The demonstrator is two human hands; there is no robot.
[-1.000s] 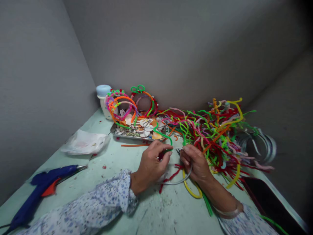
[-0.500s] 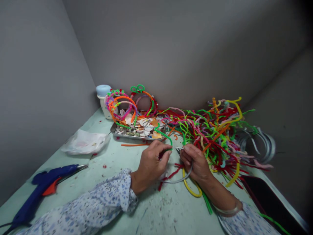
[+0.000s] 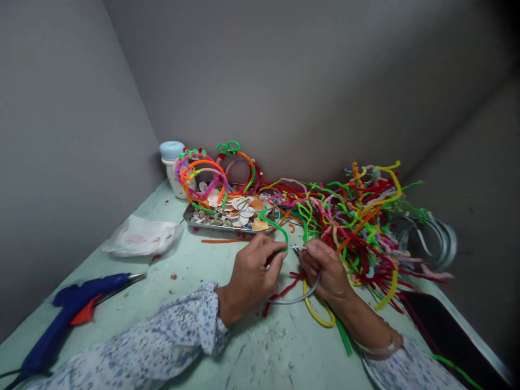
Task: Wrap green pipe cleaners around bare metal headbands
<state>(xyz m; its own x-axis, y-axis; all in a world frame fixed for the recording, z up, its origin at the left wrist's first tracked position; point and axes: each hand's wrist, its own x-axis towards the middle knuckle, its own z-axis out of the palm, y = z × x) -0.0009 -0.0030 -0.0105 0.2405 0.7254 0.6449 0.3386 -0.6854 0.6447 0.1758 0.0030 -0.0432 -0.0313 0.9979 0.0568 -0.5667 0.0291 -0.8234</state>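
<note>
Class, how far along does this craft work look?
Finished, apparently: the fuzzy, colourful hoops at the tray. In hand: the left hand pinches a green pipe cleaner; the right hand holds a grey band, its visible curve bare. Left, probably: covering that curve, perhaps also the bare bands at far right.

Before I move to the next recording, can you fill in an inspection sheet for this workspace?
Surface: pale green table, stained and speckled.
In hand: green pipe cleaner, grey hoop.
Clutter: tangled pipe cleaners on the right; shell tray further back; glue gun on the left.
Left hand: fingers pinch the green pipe cleaner.
Right hand: fingers close on the grey hoop.
Cables: dark cord by the glue gun's handle.
Surroundings: grey walls; other people, nothing seen.
</note>
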